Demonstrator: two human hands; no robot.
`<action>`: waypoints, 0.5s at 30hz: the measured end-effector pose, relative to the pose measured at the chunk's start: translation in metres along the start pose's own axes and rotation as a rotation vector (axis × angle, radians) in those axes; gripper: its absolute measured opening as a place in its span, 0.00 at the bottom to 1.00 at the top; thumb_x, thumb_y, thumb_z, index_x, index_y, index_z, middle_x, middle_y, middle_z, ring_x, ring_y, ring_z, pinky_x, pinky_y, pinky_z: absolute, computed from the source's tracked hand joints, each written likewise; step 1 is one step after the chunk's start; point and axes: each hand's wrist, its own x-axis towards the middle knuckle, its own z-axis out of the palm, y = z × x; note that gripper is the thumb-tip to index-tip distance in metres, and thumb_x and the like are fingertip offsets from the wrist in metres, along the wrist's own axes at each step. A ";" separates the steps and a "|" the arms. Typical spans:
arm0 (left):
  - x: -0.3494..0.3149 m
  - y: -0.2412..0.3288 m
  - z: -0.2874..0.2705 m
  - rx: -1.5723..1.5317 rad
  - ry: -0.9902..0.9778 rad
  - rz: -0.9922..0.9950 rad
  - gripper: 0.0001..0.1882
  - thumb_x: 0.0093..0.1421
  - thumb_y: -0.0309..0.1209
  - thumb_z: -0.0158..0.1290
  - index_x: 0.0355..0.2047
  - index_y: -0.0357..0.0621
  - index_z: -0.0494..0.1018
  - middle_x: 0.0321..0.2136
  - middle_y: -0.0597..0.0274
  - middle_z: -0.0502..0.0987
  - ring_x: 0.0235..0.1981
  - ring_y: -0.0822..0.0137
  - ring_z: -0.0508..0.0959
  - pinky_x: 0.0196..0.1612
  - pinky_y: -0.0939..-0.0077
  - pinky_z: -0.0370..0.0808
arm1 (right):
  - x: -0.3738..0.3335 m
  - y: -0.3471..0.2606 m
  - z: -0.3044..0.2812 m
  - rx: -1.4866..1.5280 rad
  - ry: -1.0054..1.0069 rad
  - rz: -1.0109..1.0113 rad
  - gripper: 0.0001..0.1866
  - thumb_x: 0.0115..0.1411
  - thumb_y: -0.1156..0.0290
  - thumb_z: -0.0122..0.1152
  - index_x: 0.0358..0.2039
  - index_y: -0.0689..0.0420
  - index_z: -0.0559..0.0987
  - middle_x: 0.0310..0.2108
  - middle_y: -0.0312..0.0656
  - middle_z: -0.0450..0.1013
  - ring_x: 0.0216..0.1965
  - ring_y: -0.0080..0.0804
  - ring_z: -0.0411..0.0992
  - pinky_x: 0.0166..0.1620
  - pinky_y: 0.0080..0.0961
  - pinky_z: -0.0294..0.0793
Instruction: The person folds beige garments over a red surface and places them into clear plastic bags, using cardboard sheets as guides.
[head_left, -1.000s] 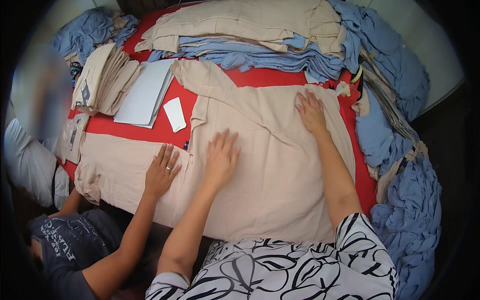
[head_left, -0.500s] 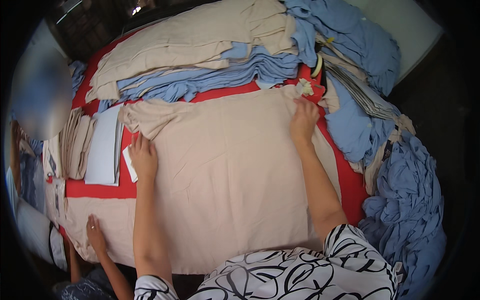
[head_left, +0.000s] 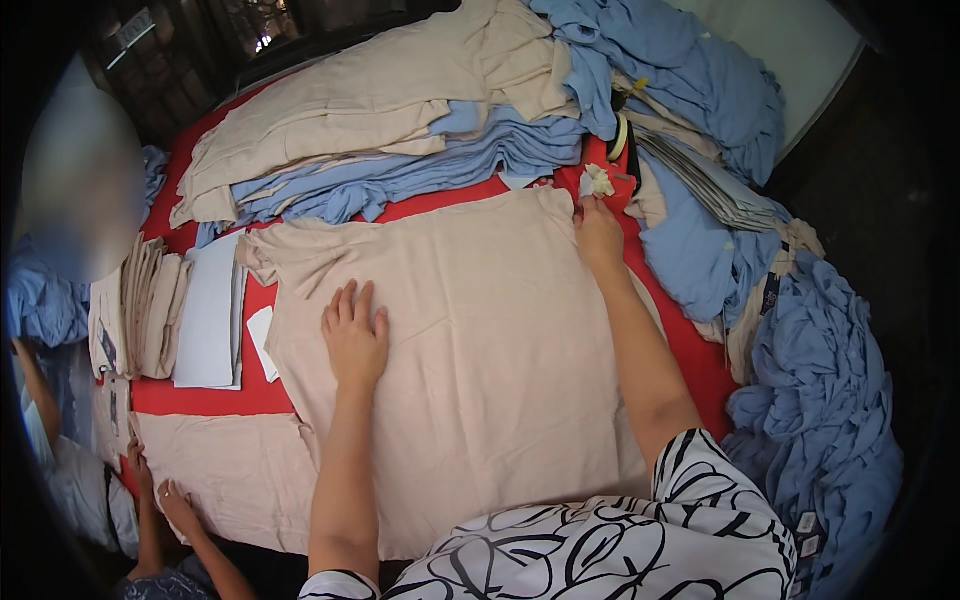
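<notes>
A beige short-sleeved shirt (head_left: 480, 370) lies spread over the red-topped table, its left sleeve bunched at the upper left. My left hand (head_left: 355, 340) rests flat on its left part, fingers stretched out and holding nothing. At the shirt's upper right edge, my right hand (head_left: 600, 240) has its fingers bent together and seems to pinch the cloth there; the fingertips are partly hidden. Just beyond those fingers sit some crumpled pale scraps (head_left: 597, 181). A small white card (head_left: 262, 343) lies beside the shirt's left edge.
Beige and blue garments (head_left: 340, 110) are stacked along the far side. White sheets (head_left: 210, 315) and folded beige garments (head_left: 150, 310) stand at left. Blue clothes (head_left: 825, 400) heap at right. A co-worker's hands (head_left: 175, 505) touch another beige cloth (head_left: 235, 465) at lower left.
My left hand has moved right from the shirt's left edge onto its surface, uncovering the white card. My right hand stays by the upper right edge. The co-worker's hands have come closer together.
</notes>
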 end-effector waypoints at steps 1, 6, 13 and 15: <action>0.000 0.000 0.000 0.008 0.003 0.000 0.22 0.62 0.37 0.51 0.57 0.49 0.71 0.60 0.57 0.67 0.63 0.54 0.63 0.66 0.53 0.56 | 0.002 -0.004 0.000 0.024 0.023 -0.020 0.08 0.58 0.70 0.61 0.35 0.59 0.75 0.38 0.50 0.74 0.42 0.51 0.74 0.42 0.45 0.74; 0.000 0.001 -0.001 0.010 0.010 0.000 0.22 0.62 0.37 0.51 0.57 0.50 0.71 0.60 0.57 0.68 0.63 0.54 0.63 0.65 0.54 0.56 | 0.011 -0.010 0.005 -0.060 -0.044 0.043 0.09 0.58 0.70 0.60 0.37 0.59 0.73 0.36 0.50 0.75 0.38 0.53 0.76 0.40 0.47 0.75; -0.001 0.003 0.001 0.021 0.011 -0.014 0.22 0.62 0.38 0.51 0.57 0.50 0.70 0.60 0.57 0.67 0.63 0.54 0.63 0.65 0.54 0.57 | 0.027 -0.016 0.009 -0.181 -0.091 -0.035 0.07 0.60 0.73 0.56 0.38 0.60 0.74 0.33 0.53 0.75 0.38 0.55 0.76 0.39 0.47 0.75; 0.001 0.001 0.003 -0.019 -0.006 -0.027 0.24 0.62 0.39 0.51 0.58 0.51 0.70 0.61 0.57 0.67 0.64 0.54 0.62 0.66 0.52 0.55 | 0.031 -0.022 0.004 -0.118 0.006 -0.062 0.07 0.60 0.75 0.55 0.39 0.60 0.75 0.34 0.54 0.75 0.38 0.55 0.76 0.39 0.46 0.75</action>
